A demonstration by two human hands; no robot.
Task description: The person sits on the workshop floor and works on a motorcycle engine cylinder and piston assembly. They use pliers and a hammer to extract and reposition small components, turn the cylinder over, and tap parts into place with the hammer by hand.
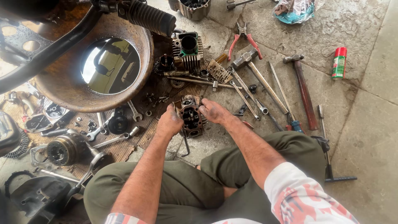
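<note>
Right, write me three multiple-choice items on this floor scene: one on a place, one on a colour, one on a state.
1. Where does the spray can stand?
A. on the stone floor at far right
B. inside the rusty pan
C. on the person's lap

2. What colour are the handles of the pliers?
A. blue
B. red
C. yellow

3. How is the cylinder head held?
A. lying untouched
B. in one hand only
C. between the left hand and the right hand

Answers: 1 A, it stands alone right of the hammers; 2 B, both handles show red; 3 C, a hand presses on each side of it.
</note>
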